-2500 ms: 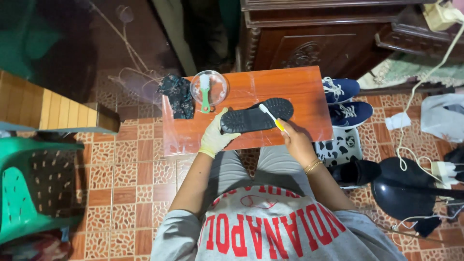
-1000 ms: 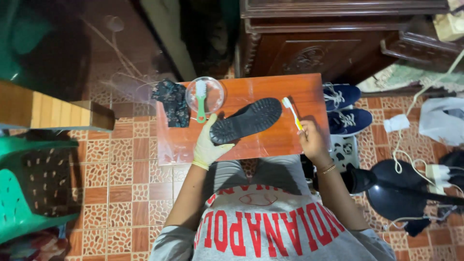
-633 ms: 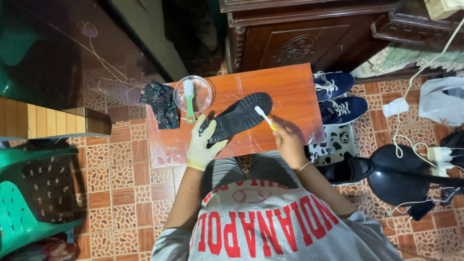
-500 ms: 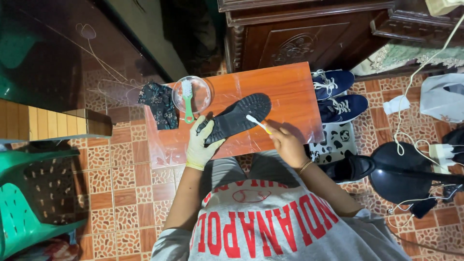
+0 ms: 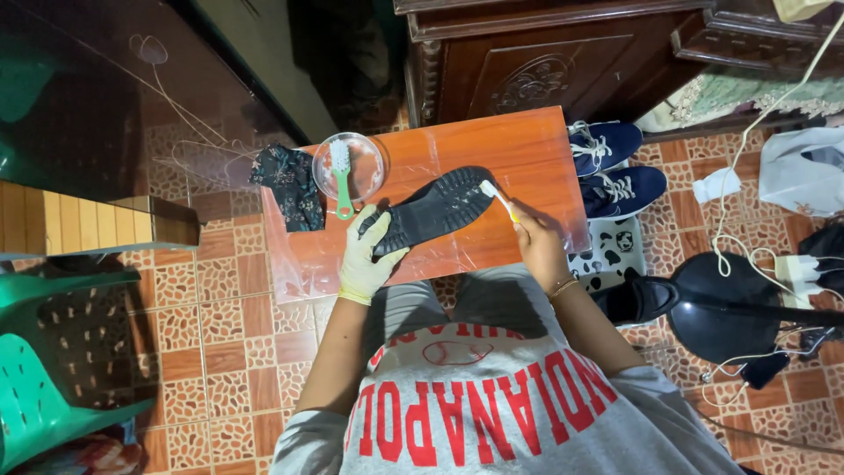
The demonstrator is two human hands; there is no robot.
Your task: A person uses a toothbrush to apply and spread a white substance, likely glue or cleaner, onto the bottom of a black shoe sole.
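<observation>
A black shoe point(image 5: 440, 207) lies sole-up on a small orange table point(image 5: 519, 149) covered with clear plastic. My left hand point(image 5: 367, 255), in a pale yellow glove, grips the shoe's heel end. My right hand point(image 5: 536, 242), bare with a thin bracelet, holds a toothbrush point(image 5: 498, 199) with a yellow handle. Its white head touches the toe end of the sole. I sit behind the table in a grey shirt with red letters.
A clear bowl point(image 5: 374, 163) with a green brush point(image 5: 342, 180) and a dark patterned cloth point(image 5: 290, 185) sit at the table's left end. Blue sneakers point(image 5: 615, 167) and a black shoe point(image 5: 635, 299) lie on the tiled floor at right, near cables and a power strip point(image 5: 804, 268). A green chair point(image 5: 53, 361) stands left, a dark wooden cabinet point(image 5: 545, 62) behind.
My right hand lifted the toothbrush off the sole, then brought it back down; the brush head now rests at the toe end. My left hand kept its hold on the shoe.
</observation>
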